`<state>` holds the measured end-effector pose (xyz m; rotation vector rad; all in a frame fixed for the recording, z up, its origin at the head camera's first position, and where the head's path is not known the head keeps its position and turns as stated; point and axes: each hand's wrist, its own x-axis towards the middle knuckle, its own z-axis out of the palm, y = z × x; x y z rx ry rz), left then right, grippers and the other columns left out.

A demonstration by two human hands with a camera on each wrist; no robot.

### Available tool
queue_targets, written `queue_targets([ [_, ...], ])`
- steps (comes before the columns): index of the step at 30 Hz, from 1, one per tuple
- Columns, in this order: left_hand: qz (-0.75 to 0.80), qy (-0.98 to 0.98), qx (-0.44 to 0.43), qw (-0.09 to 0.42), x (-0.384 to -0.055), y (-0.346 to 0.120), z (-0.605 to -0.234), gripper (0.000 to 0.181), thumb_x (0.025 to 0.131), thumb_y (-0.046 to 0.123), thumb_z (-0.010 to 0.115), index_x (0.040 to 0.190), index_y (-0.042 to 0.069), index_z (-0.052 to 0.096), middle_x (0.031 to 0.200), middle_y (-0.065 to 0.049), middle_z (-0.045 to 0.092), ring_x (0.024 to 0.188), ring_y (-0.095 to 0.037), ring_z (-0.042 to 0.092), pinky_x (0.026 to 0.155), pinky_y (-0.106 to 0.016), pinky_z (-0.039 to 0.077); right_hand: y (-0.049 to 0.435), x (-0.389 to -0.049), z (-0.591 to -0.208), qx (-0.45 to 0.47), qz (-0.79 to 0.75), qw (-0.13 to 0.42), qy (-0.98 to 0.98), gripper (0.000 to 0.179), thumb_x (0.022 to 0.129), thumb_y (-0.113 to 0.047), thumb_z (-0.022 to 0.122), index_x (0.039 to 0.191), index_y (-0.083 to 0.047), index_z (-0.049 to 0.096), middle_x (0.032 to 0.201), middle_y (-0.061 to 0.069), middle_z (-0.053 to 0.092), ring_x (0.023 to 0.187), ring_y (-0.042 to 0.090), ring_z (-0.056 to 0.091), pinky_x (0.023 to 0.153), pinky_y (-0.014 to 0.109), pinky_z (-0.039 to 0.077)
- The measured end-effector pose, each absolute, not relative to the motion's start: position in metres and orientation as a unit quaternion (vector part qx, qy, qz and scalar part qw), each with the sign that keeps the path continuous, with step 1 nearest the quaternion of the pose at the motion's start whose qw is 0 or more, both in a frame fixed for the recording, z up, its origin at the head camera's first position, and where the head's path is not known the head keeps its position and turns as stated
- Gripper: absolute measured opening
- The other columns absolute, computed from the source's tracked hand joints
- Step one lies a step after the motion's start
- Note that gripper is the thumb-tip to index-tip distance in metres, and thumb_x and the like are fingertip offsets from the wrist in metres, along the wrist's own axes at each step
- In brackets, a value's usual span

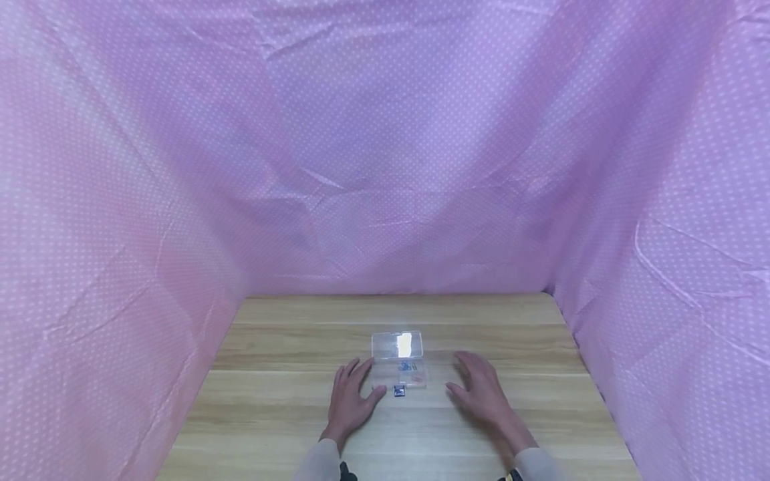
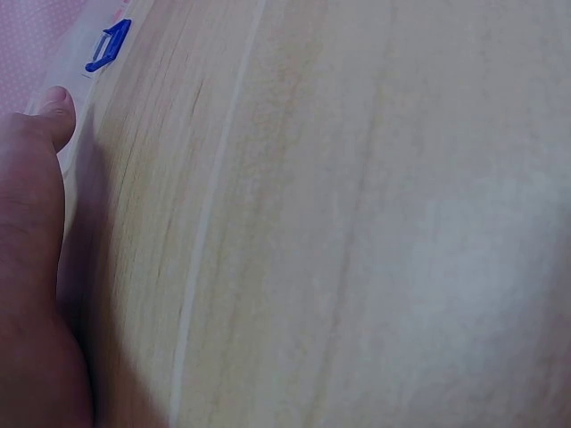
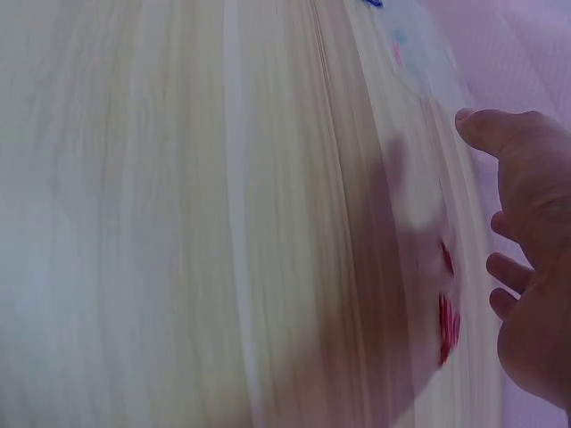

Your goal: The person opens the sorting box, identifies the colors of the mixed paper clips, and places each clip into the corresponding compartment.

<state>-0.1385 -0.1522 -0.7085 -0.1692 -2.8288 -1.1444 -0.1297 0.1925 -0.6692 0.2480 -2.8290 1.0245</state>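
Note:
A clear plastic box [image 1: 385,374] stands on the wooden table with its lid [image 1: 388,345] raised at the back. Small blue and reddish pieces [image 1: 412,367] lie in its right part, too small to make out. On the front of the box is a blue latch [image 2: 111,45]. My left hand [image 1: 351,401] holds the left end of the box, thumb at the front corner and index finger near the back one. To the right of the box, my right hand [image 1: 481,394] hovers apart from it, thumb and fingers spread with nothing between them.
The wooden tabletop [image 1: 277,414] ends at the back against a pink dotted cloth [image 1: 385,220], which also rises on the left and right sides. Bright light glares off the lid. Red marks [image 3: 449,330] show below the right thumb in the right wrist view.

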Motion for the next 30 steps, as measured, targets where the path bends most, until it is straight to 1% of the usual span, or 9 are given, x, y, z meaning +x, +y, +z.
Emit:
queue_targets([
  [3, -0.377, -0.924, -0.052, 0.038, -0.139, -0.152, -0.708, 0.074, 0.096, 0.053, 0.086, 0.161, 0.026, 0.063, 0.169, -0.013, 0.06, 0.165, -0.043, 0.045, 0.143, -0.07, 0.021, 0.205, -0.13, -0.672, 0.081, 0.338, 0.078, -0.934, 0.074, 0.094, -0.026, 0.092, 0.158, -0.004, 0.061, 0.159, 0.021, 0.067, 0.152, 0.049, 0.057, 0.131, 0.075, 0.039],
  [8, -0.378, -0.924, -0.051, 0.043, -0.139, -0.152, -0.708, 0.073, 0.096, 0.052, 0.085, 0.16, 0.025, 0.064, 0.169, -0.014, 0.06, 0.165, -0.042, 0.046, 0.143, -0.07, 0.021, 0.224, -0.13, -0.675, 0.082, 0.344, 0.1, -0.93, 0.07, 0.094, -0.023, 0.091, 0.153, 0.001, 0.064, 0.155, 0.026, 0.068, 0.149, 0.054, 0.057, 0.128, 0.08, 0.037],
  [12, -0.377, -0.923, -0.054, 0.061, -0.139, -0.153, -0.711, 0.072, 0.096, 0.053, 0.086, 0.159, 0.024, 0.065, 0.167, -0.015, 0.062, 0.163, -0.044, 0.048, 0.141, -0.073, 0.023, 0.236, -0.131, -0.677, 0.066, 0.351, 0.1, -0.929, 0.066, 0.095, -0.021, 0.089, 0.152, 0.003, 0.065, 0.155, 0.027, 0.067, 0.149, 0.055, 0.055, 0.128, 0.08, 0.036],
  [17, -0.374, -0.924, -0.052, 0.061, -0.139, -0.154, -0.713, 0.072, 0.096, 0.056, 0.084, 0.159, 0.026, 0.065, 0.168, -0.014, 0.062, 0.163, -0.043, 0.048, 0.141, -0.073, 0.024, 0.246, -0.131, -0.678, 0.053, 0.354, 0.095, -0.929, 0.061, 0.097, -0.019, 0.086, 0.149, 0.004, 0.066, 0.157, 0.029, 0.065, 0.152, 0.056, 0.051, 0.129, 0.079, 0.034],
  [23, -0.375, -0.925, -0.045, 0.045, -0.139, -0.154, -0.713, 0.073, 0.096, 0.058, 0.083, 0.16, 0.029, 0.064, 0.171, -0.013, 0.058, 0.166, -0.043, 0.045, 0.142, -0.073, 0.023, 0.254, -0.132, -0.681, 0.046, 0.365, 0.096, -0.925, 0.05, 0.098, -0.017, 0.087, 0.14, 0.005, 0.071, 0.15, 0.031, 0.069, 0.147, 0.058, 0.056, 0.126, 0.078, 0.04],
  [30, -0.371, -0.927, -0.046, 0.039, -0.14, -0.155, -0.711, 0.074, 0.097, 0.059, 0.082, 0.161, 0.029, 0.062, 0.172, -0.012, 0.058, 0.166, -0.041, 0.044, 0.143, -0.071, 0.022, 0.255, -0.133, -0.685, 0.05, 0.361, 0.128, -0.922, 0.038, 0.098, -0.012, 0.086, 0.129, 0.005, 0.076, 0.134, 0.028, 0.077, 0.134, 0.056, 0.063, 0.118, 0.075, 0.047],
])
